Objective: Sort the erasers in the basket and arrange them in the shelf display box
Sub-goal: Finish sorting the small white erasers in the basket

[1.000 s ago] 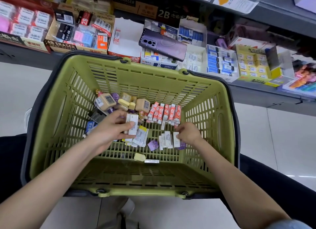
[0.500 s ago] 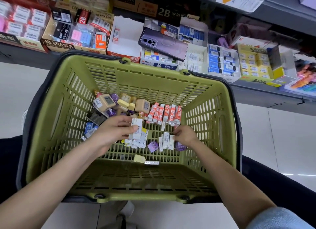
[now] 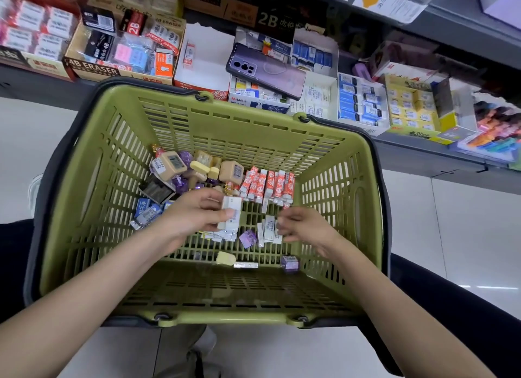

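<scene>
A green slatted basket [image 3: 231, 140] rests on my lap and holds several mixed erasers. My left hand [image 3: 197, 214] grips a stack of white erasers [image 3: 231, 212] above the basket floor. My right hand [image 3: 303, 226] hovers, fingers curled, over a few upright white erasers [image 3: 269, 229]; whether it pinches one I cannot tell. A row of red-and-white erasers [image 3: 267, 184] stands at the back wall. Tan block erasers [image 3: 229, 171] and blue-sleeved erasers [image 3: 146, 212] lie to the left. A purple eraser [image 3: 289, 262] lies at the near right.
The shelf behind the basket carries several display boxes: a nearly empty white box [image 3: 205, 62], a 4B eraser box [image 3: 118, 53], blue-eraser boxes [image 3: 358, 101] and a yellow box [image 3: 411, 107]. A purple phone [image 3: 266, 70] lies across the boxes. White floor tiles flank the basket.
My left hand has lifted the white eraser stack slightly up and right. My right hand has pulled back from the white erasers, and a purple eraser now lies at the near right.
</scene>
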`<state>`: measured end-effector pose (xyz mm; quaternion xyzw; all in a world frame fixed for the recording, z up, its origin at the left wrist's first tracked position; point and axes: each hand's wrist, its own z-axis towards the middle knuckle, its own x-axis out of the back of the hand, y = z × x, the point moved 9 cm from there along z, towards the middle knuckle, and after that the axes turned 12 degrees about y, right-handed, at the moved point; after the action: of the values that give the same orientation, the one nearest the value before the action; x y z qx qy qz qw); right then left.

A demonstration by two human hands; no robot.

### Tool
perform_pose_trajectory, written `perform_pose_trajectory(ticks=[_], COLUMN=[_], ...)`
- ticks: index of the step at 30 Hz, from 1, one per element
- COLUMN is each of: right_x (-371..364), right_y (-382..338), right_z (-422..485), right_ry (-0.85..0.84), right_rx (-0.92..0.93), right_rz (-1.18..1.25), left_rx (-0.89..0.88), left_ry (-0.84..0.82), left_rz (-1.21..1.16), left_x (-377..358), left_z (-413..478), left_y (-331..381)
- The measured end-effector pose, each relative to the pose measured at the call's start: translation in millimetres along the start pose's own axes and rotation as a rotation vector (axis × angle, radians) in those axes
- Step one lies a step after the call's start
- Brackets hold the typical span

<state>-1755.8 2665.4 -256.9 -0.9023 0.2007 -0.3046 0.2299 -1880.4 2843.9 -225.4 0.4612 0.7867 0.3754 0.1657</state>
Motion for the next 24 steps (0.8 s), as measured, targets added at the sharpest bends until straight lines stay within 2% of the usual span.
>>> perform_pose_trajectory(ticks=[1,3,5,7,11,13,16,18,20,24], right_x=[-3.1,-11.7,-19.0,-18.4,6.3,23.5,31.1,20.1,9.6,0.1], right_y=[-13.2,-37.6,-54.0,-59.4,-49.5,-33.0,0.2,18.8,30.5,40.5], right_z=[-12.0,-33.3,-45.2,-45.4,-28.9,-12.2,20.3,39.2,52.3,68.9], right_ry=[-0.047,-0.133,-0.141,-0.081,-0.030,0.044,0.188,0.209,0.215,0.214], right_rx=[-0.010,0.025,0.096,0.156,0.126,0.092,0.106,0.100,0.076,0.040], right_rz=[0.186,0.346,0.366,0.344,0.389,0.280,-0.265,-0.496,-0.556,-0.515], left_rx=[-0.011,-0.042,-0.075,-0.090,-0.061,-0.063,-0.063,-0.056,-0.053,-0.055], left_ry=[-0.009,-0.029,-0.057,-0.086,-0.094,-0.053,0.001,0.024,0.043,0.050], left_rz=[0.027,0.075,0.096,0.093,0.030,0.023,-0.013,-0.044,-0.071,-0.102], left_x=[-4.4,-15.3,-28.6,-41.8,-52.1,-46.2,-34.5,-28.2,-22.5,-15.9], left_z=[-0.6,-1.5,-2.7,-4.7,-2.2,1.6,5.1,6.7,8.4,9.8], left_y=[0.9,2.3,4.6,6.9,7.7,7.7,7.2,6.4,6.0,5.5])
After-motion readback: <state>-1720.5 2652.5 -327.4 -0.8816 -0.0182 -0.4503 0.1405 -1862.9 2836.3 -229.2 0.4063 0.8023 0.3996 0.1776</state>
